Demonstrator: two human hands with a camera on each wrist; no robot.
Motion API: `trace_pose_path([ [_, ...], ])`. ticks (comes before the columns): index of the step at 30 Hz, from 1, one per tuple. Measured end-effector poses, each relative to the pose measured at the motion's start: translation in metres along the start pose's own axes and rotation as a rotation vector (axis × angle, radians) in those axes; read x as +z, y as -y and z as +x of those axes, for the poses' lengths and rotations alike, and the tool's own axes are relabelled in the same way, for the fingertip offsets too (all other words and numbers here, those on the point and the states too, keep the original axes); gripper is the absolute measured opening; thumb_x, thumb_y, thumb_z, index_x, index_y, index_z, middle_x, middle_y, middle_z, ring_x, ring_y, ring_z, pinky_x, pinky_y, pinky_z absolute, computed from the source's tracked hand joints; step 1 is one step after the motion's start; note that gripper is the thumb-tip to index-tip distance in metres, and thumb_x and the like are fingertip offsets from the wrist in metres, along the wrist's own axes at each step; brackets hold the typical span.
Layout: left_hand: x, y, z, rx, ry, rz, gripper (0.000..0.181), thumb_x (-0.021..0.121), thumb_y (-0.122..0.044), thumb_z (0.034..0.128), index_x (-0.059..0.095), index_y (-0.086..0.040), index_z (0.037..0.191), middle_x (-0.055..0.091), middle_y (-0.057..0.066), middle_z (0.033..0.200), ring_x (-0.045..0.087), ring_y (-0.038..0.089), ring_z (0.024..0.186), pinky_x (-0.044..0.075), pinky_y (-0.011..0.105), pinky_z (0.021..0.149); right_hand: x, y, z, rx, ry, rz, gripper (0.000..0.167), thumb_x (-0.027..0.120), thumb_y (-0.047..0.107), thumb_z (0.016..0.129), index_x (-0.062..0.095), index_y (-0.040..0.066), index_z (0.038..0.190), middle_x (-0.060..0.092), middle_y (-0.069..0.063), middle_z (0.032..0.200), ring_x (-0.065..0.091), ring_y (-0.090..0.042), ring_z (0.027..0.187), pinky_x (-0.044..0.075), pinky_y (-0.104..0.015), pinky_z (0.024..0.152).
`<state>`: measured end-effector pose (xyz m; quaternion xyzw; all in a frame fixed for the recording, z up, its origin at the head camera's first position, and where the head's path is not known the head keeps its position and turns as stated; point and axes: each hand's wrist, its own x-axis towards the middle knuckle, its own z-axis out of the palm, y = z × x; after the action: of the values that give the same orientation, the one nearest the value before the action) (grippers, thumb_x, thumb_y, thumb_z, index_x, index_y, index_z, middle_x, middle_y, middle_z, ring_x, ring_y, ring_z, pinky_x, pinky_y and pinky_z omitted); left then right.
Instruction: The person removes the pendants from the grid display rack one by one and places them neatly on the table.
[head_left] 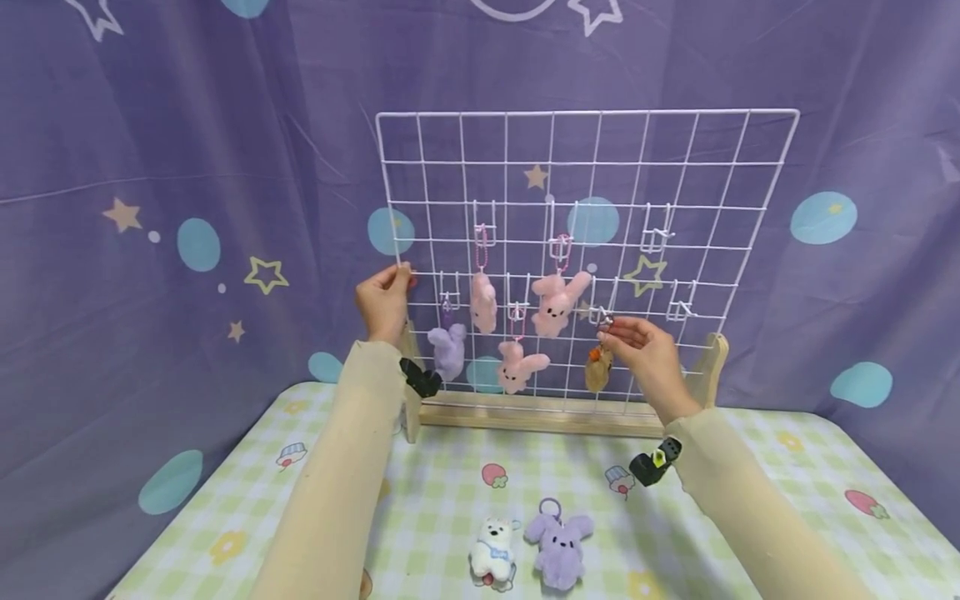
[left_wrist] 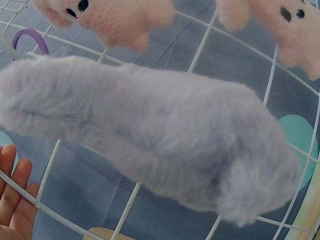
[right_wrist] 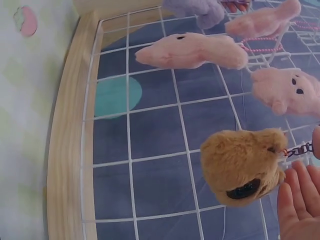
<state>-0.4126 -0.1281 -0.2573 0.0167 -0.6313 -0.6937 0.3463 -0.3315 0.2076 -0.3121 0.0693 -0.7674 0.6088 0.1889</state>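
Observation:
My left hand (head_left: 384, 304) pinches the left edge of a white wire grid (head_left: 525, 162); in the left wrist view its fingers (left_wrist: 19, 200) lie behind the wires. With thumb and fingertips, my right hand (head_left: 645, 354) pinches the dark chain (right_wrist: 300, 149) of a small brown plush keychain (head_left: 597, 371) at a hook (head_left: 600, 315) low on the grid. The brown plush (right_wrist: 237, 165) hangs below the fingers. Whether its ring sits on the hook, I cannot tell. Nearest the left hand, a purple plush keychain (head_left: 448, 352) hangs from a hook.
Pink bunny keychains (head_left: 557, 304) hang on hooks in the middle. At the right are bare hooks (head_left: 656, 239). A wooden base (head_left: 540, 414) carries the grid. A white bear plush (head_left: 492, 550) and another purple plush (head_left: 560, 550) lie on the checked tablecloth (head_left: 442, 475).

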Motion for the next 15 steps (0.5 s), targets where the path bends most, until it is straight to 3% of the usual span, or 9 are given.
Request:
trace_pose_path([
  [4,0.0002,-0.0007,0.0001,0.007,0.001,0.006,0.023,0.069,-0.019,0.0872,0.073,-0.001,0.100,0.071,0.004,0.079,0.063,0.004,0.067,0.055,0.019,0.072,-0.0004,-0.0006,0.0027,0.022,0.018,0.009,0.043,0.071,0.024,0.085,0.059,0.000,0.117,0.065,0.016,0.091,0.062,0.000,0.086,0.051,-0.014,0.079],
  [9,0.0003,-0.0003,-0.0011,0.011,0.000,-0.003,0.022,0.069,-0.018,0.0871,0.073,-0.001,0.100,0.071,0.008,0.083,0.063,0.004,0.067,0.056,0.020,0.073,-0.0013,-0.0043,0.0005,0.032,0.027,0.015,0.033,0.070,0.022,0.086,0.062,-0.001,0.109,0.067,0.017,0.084,0.064,-0.001,0.081,0.052,-0.018,0.081],
  [15,0.0001,0.0013,0.0007,0.018,-0.006,-0.022,0.021,0.069,-0.016,0.0865,0.073,0.001,0.099,0.068,-0.003,0.073,0.063,0.003,0.064,0.056,0.019,0.070,-0.0016,-0.0065,-0.0024,-0.010,0.008,0.089,0.026,0.069,0.017,0.087,0.063,-0.004,0.101,0.068,0.017,0.079,0.064,-0.001,0.077,0.053,-0.017,0.078],
])
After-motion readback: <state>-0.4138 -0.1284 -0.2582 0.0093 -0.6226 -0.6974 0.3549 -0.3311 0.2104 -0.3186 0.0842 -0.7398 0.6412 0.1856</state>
